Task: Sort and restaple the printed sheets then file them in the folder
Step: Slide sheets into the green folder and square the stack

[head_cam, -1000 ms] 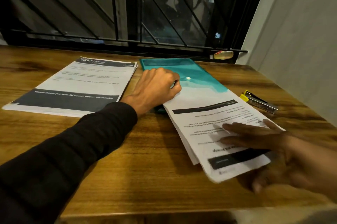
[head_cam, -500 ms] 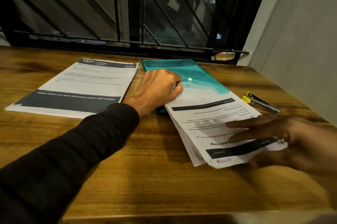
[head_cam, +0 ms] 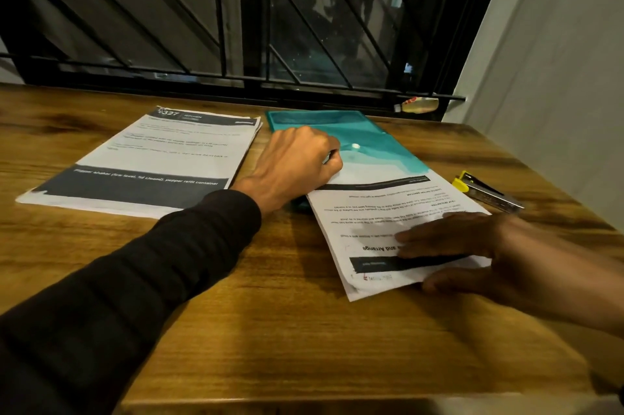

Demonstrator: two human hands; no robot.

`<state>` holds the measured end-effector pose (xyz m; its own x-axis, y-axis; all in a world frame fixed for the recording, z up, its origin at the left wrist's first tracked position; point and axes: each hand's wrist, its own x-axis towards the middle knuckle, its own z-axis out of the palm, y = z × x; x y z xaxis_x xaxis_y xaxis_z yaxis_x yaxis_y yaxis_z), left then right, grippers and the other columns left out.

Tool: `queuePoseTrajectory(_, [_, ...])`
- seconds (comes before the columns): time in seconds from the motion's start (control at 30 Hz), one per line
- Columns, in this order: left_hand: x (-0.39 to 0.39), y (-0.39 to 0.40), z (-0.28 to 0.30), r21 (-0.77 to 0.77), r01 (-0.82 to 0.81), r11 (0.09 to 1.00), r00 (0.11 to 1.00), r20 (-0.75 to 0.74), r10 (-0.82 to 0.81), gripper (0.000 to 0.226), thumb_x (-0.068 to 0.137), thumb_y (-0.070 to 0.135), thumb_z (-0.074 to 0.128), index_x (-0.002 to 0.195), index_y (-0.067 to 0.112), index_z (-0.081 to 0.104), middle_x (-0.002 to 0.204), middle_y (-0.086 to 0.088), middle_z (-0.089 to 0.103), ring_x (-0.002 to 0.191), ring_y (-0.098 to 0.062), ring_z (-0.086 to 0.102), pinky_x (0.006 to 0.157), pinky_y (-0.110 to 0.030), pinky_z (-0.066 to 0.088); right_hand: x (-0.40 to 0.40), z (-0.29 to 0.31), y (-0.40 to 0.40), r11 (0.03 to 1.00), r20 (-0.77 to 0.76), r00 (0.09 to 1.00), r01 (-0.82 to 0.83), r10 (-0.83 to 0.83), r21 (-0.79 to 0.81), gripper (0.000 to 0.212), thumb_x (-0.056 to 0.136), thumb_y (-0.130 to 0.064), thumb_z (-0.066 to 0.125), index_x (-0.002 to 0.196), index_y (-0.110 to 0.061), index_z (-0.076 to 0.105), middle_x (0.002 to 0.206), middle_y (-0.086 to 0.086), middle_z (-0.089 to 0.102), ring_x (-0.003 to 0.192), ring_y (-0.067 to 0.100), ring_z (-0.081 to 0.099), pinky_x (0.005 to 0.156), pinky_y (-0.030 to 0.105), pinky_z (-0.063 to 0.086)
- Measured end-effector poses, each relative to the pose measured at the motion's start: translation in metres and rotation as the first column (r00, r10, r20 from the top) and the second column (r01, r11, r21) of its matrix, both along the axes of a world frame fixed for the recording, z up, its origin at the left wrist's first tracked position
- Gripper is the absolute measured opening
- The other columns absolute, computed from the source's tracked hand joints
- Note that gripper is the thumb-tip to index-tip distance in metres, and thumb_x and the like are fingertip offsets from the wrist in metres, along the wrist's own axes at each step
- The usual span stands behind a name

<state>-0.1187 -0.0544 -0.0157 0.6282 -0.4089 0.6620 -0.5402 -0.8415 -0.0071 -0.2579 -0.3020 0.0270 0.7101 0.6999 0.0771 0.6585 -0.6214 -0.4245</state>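
A teal plastic folder (head_cam: 371, 137) with a white snap button lies at the back middle of the wooden table (head_cam: 287, 340). My left hand (head_cam: 297, 164) sits on its left side with the fingers curled, gripping the folder's flap edge. A stack of printed sheets (head_cam: 371, 208), text upside down to me, has its far end tucked under the folder's flap. My right hand (head_cam: 489, 245) holds the stack's near right corner, fingers on top and thumb at the near edge. A second stack of printed sheets (head_cam: 152, 161) lies flat to the left.
A yellow and metal stapler (head_cam: 486, 191) lies on the table to the right of the folder. A barred window runs along the table's far edge, with a small bottle (head_cam: 417, 104) on its sill. A grey wall (head_cam: 557, 93) bounds the right side.
My right hand has pushed the sheet stack further away into the folder and squared it, so it lies flatter. My left hand has stayed on the folder.
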Motion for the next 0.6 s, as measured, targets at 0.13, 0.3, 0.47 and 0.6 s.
queuePoseTrajectory(0.13, [0.0,0.001,0.0,0.0,-0.004,1.0,1.0,-0.006,0.004,0.033,0.09,0.036,0.043,0.085,0.016,0.068,0.088,-0.005,0.073,0.078,-0.028,0.065,0.065,-0.04,0.051,0.008,-0.007,-0.002,1.0,0.08,0.997,0.014,-0.014,-0.003,0.033,0.084,-0.034,0.07,0.116,-0.039,0.065,0.108,-0.038,0.059,0.105,-0.013,0.057,0.092,0.014,0.045])
queuePoseTrajectory(0.3, [0.002,0.0,-0.001,-0.003,-0.003,1.0,1.0,0.001,0.003,0.033,0.089,0.035,0.042,0.085,0.016,0.069,0.088,-0.006,0.073,0.077,-0.028,0.065,0.064,-0.04,0.052,0.013,-0.005,-0.014,0.994,0.093,0.992,0.087,-0.081,-0.072,0.03,0.085,-0.032,0.069,0.113,-0.042,0.066,0.107,-0.032,0.063,0.099,-0.012,0.058,0.088,0.016,0.048])
queuePoseTrajectory(0.47, [0.004,0.001,-0.001,0.001,0.011,1.0,1.0,-0.003,-0.011,0.028,0.095,0.031,0.049,0.086,0.014,0.069,0.086,-0.005,0.072,0.074,-0.027,0.064,0.065,-0.041,0.053,0.031,-0.009,-0.002,0.979,0.24,0.962,0.165,-0.134,-0.117,0.018,0.089,-0.034,0.062,0.104,-0.04,0.07,0.099,-0.025,0.068,0.09,-0.008,0.061,0.081,0.028,0.054])
queuePoseTrajectory(0.6, [0.005,0.004,-0.001,0.0,0.018,1.0,1.0,0.021,-0.018,0.025,0.094,0.028,0.049,0.082,0.015,0.067,0.079,-0.004,0.069,0.068,-0.023,0.06,0.06,-0.037,0.048,0.054,-0.008,0.011,0.964,0.292,0.935,0.241,-0.2,-0.111,0.031,0.088,-0.032,0.064,0.116,-0.046,0.064,0.126,-0.02,0.062,0.112,0.002,0.059,0.087,0.031,0.054])
